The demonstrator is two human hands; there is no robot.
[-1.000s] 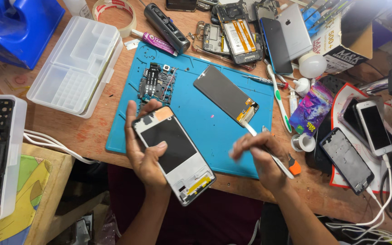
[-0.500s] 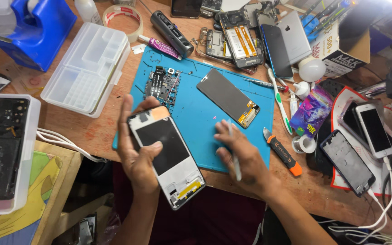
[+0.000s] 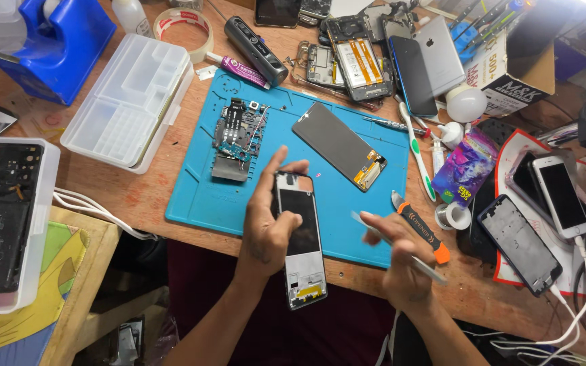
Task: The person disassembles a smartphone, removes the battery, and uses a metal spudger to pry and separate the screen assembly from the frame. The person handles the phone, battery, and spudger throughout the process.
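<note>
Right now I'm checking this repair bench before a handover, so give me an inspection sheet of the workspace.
Surface: wooden bench with a blue work mat on it.
Job's things: opened phone frame held over the mat's front edge; thin pale tool, blurred.
Clutter: circuit board and loose screen panel on the mat; clear parts box, tape roll, orange-handled pry tool, several phones at right.
Grippers: left hand grips the phone frame; right hand holds the thin tool.
Cables: white cables at the left edge, more at lower right.
Surroundings: blue tape dispenser, cardboard box.
</note>
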